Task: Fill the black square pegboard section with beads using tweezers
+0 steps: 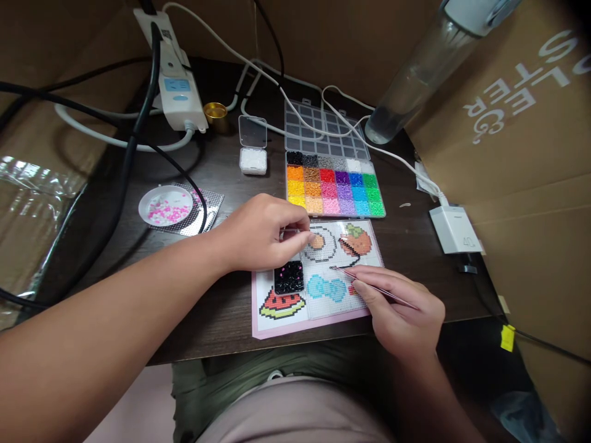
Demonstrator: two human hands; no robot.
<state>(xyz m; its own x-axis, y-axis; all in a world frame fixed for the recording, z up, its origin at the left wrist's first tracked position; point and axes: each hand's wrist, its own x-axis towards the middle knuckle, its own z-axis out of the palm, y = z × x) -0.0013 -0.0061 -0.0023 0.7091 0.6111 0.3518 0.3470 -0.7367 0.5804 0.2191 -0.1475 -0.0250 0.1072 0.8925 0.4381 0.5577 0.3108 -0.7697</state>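
Observation:
My right hand grips pink tweezers, their tips touching down among the black beads on a clear pegboard. The pegboard lies over a printed pattern sheet with a watermelon, an egg, a persimmon and a blue bow. A curved line of black beads runs beside the persimmon. My left hand hovers over the board's upper left, thumb and forefinger curled close together; whatever is between them is hidden. Below it, a small box of black beads, with a few pink ones mixed in, rests on the sheet.
Behind the board stands an open compartment case of coloured beads. A white bead box, a dish of pink and white beads and a gold cup are leftward. Cables, a power strip, a bottle and a charger surround them.

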